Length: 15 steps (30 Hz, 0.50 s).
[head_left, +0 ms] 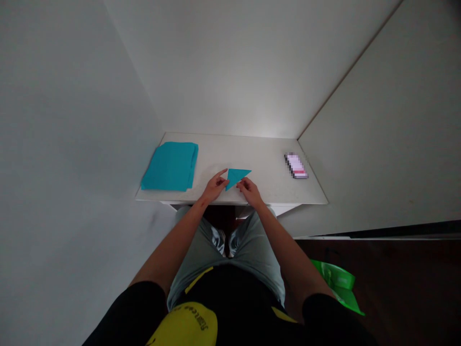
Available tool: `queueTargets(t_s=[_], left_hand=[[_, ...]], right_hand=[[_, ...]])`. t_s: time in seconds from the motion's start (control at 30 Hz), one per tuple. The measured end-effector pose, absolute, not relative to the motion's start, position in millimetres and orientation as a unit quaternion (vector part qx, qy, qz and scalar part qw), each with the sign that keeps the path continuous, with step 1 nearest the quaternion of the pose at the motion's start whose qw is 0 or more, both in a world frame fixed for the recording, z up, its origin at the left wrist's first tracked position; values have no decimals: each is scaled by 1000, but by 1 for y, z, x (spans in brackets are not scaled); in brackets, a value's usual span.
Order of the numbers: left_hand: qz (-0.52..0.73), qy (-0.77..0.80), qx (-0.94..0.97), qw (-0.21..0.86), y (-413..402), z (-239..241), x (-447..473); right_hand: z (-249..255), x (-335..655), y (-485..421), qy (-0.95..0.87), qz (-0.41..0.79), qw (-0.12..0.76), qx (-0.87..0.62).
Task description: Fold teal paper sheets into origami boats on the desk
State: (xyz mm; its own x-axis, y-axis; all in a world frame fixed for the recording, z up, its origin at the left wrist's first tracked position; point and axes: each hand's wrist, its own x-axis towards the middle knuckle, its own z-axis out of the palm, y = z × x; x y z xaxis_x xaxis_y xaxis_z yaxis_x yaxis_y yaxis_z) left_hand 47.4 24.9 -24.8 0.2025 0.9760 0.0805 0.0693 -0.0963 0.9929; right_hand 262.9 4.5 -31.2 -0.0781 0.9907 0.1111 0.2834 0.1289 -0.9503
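A small turquoise paper triangle (236,176) is between my two hands, close to the front edge of the white table (230,149). My left hand (215,185) pinches its left edge between thumb and fingers, with the index finger stretched out above. At the lower right edge of the paper, my right hand (249,191) has its fingers curled together and pinches the slanted side. On the left of the table lies a stack of larger turquoise paper sheets (169,166), their edges slightly out of line.
A phone (296,166) with a lit, pixelated screen lies at the table's right. White walls stand close behind and on the left, with a pale panel (378,120) on the right. A green plastic object (338,278) is on the dark floor at lower right.
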Motion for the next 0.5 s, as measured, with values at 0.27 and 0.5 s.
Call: queueTargets(t_s=[0.27, 0.5], left_hand=[[429, 446, 597, 511, 25, -25, 47], [421, 454, 600, 507, 27, -31, 44]], right_hand=[[-33, 265, 5, -613, 404, 440, -518], [-35, 265, 5, -597, 419, 456, -510]])
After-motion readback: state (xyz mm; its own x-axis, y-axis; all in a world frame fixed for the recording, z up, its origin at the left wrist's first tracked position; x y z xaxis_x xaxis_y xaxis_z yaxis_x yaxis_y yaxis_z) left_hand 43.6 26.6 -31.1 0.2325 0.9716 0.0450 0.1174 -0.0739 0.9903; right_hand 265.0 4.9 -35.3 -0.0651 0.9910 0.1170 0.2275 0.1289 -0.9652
